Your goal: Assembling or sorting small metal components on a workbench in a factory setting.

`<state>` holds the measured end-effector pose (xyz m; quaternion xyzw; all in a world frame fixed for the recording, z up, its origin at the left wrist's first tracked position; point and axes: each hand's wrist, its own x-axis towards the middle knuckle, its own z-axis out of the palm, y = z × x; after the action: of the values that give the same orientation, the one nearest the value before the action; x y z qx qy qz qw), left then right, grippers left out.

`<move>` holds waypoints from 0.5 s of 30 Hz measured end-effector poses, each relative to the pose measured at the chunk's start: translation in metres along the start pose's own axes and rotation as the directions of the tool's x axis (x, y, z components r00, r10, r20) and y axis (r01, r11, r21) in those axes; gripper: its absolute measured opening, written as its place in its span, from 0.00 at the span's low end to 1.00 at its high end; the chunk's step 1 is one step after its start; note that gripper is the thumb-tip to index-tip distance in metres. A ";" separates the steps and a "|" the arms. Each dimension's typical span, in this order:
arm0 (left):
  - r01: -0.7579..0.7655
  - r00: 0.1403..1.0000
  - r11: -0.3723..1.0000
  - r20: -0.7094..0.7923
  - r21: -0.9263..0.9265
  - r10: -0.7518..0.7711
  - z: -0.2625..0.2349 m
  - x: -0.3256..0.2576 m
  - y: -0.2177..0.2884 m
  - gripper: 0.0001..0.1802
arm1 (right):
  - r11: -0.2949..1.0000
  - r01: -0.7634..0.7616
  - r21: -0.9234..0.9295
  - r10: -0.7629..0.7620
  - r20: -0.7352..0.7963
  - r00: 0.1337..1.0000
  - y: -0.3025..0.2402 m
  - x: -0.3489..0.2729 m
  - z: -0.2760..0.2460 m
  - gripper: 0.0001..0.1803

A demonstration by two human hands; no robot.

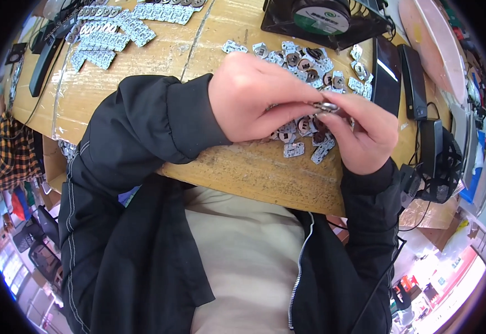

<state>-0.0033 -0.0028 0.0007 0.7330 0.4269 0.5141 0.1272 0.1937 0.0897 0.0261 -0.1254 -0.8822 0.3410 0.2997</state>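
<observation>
My left hand [254, 97] reaches across from the left, thumb and forefinger pinched together. My right hand [368, 131] meets it fingertip to fingertip, also in a pinch. Between the two sets of fingertips is a small silvery, rounded metal part [327, 107]; the fingers cover most of it, so its exact kind is hidden. Under and beyond the hands lies a loose heap of small pale circuit boards [294, 149], several bearing dark or silvery round parts. My left hand hides some of that heap.
At the back left, more circuit boards [104, 42] lie in overlapping rows on the wooden table [243, 172]. A black fan-like device [321, 19] stands at the back. Dark flat devices [413, 80] and cables line the right. Someone in a checked sleeve [9, 153] is at the far left.
</observation>
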 end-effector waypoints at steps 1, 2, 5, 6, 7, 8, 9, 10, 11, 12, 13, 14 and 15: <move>0.006 1.000 1.000 0.018 -0.004 -0.006 0.000 0.000 0.002 0.10 | 0.999 -0.040 -0.033 0.041 0.027 0.999 -0.001 0.000 0.000 0.12; 0.022 0.999 0.999 0.037 -0.038 -0.020 -0.001 0.002 0.003 0.11 | 0.998 -0.052 -0.023 0.053 0.015 0.998 -0.003 -0.001 0.001 0.12; 0.041 0.995 0.994 0.090 -0.100 -0.032 -0.003 0.008 0.005 0.11 | 0.970 -0.223 0.100 0.226 -0.025 0.974 -0.004 -0.007 0.002 0.09; 0.160 0.984 0.980 0.095 -0.122 -0.149 -0.003 0.009 0.007 0.11 | 0.975 -0.213 0.061 0.215 -0.033 0.976 0.001 -0.008 -0.001 0.07; 0.276 0.959 0.951 0.102 -0.141 -0.263 -0.003 0.009 0.009 0.12 | 0.972 -0.223 0.069 0.226 -0.044 0.973 0.001 -0.009 -0.001 0.07; 0.316 0.940 0.944 0.165 -0.097 -0.297 -0.005 0.006 0.004 0.10 | 0.962 -0.238 0.130 0.246 -0.045 0.968 0.000 -0.011 -0.001 0.07; 0.317 0.938 0.944 0.179 -0.091 -0.298 -0.004 0.005 0.005 0.10 | 0.950 -0.246 0.194 0.259 -0.044 0.965 0.000 -0.011 0.001 0.07; 0.386 0.920 0.912 0.135 -0.139 -0.369 -0.001 0.004 0.007 0.09 | 0.941 -0.259 0.216 0.275 -0.044 0.961 0.001 -0.012 0.002 0.06; 0.449 0.893 0.873 0.093 -0.189 -0.440 0.001 0.003 0.009 0.08 | 0.939 -0.260 0.224 0.278 -0.054 0.959 -0.001 -0.012 0.004 0.06; 0.450 0.893 0.874 0.102 -0.184 -0.439 0.006 0.003 0.010 0.08 | 0.948 -0.259 0.186 0.280 -0.102 0.954 -0.005 -0.012 0.007 0.07; 0.448 0.892 0.868 0.039 -0.217 -0.450 0.010 0.002 0.012 0.07 | 0.955 -0.259 0.146 0.280 -0.150 0.948 -0.007 -0.013 0.008 0.07; 0.442 0.887 0.862 -0.025 -0.249 -0.462 0.012 0.002 0.014 0.07 | 0.954 -0.259 0.151 0.282 -0.158 0.946 -0.006 -0.015 0.009 0.07; 0.441 0.889 0.863 -0.015 -0.246 -0.458 0.012 0.004 0.019 0.07 | 0.978 -0.204 0.046 0.209 -0.182 0.961 -0.005 -0.018 0.011 0.07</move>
<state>0.0166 -0.0082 0.0095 0.5737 0.5260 0.5436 0.3142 0.2016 0.0724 0.0155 -0.2441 -0.8279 0.3689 0.3449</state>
